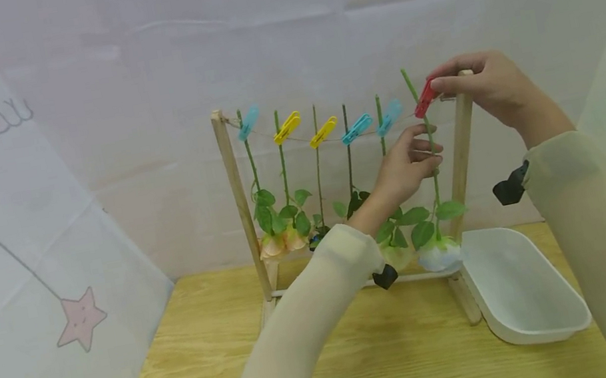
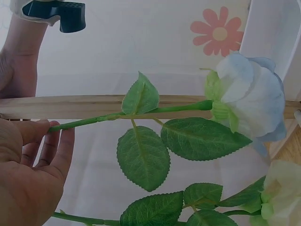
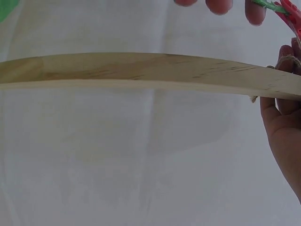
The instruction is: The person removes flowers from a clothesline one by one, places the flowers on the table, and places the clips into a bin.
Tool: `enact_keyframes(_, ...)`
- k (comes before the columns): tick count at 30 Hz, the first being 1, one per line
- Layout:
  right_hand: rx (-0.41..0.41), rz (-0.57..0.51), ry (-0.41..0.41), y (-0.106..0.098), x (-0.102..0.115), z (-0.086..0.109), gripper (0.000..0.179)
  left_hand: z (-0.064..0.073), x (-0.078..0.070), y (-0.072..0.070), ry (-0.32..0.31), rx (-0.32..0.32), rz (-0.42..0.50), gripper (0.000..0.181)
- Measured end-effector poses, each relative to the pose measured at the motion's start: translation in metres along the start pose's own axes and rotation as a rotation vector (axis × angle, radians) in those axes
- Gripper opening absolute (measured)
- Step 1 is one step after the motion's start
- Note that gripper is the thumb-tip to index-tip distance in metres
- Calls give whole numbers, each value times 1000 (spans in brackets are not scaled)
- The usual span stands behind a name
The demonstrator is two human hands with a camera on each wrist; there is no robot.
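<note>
In the head view, my right hand [image 1: 494, 84] pinches a red clothespin [image 1: 425, 98] at the right end of the string. The clothespin sits over the green stem of an upside-down white-blue rose [image 1: 439, 255]. Lower on that stem is my left hand [image 1: 405, 164], its thumb and fingers lightly pinching it. The left wrist view shows the rose's petals [image 2: 251, 94] and leaves [image 2: 143, 157] beyond the left hand [image 2: 35, 165]. Only part of the right hand [image 3: 284, 127] and a corner of the red clothespin [image 3: 292, 16] appear in the right wrist view.
A wooden rack [image 1: 243, 206] carries the string, where yellow clothespins [image 1: 287, 127] and blue clothespins [image 1: 357, 129] hold several other upside-down roses. Beside its right post [image 1: 462, 151], a white plastic basin [image 1: 522, 279] stands on the wooden table [image 1: 189, 371].
</note>
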State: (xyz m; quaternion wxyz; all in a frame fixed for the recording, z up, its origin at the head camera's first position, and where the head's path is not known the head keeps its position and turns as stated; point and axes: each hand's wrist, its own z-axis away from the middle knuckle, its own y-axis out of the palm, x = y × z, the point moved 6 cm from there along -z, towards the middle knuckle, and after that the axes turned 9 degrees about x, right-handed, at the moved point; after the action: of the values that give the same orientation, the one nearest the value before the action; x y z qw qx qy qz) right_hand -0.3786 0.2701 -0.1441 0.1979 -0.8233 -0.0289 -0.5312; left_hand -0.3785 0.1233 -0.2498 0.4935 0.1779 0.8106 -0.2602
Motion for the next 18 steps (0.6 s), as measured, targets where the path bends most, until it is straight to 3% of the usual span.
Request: enact_keyframes(18, 4, 148, 25, -1, 6, 3, 23, 0, -1, -2, -33, -25, -29, 49)
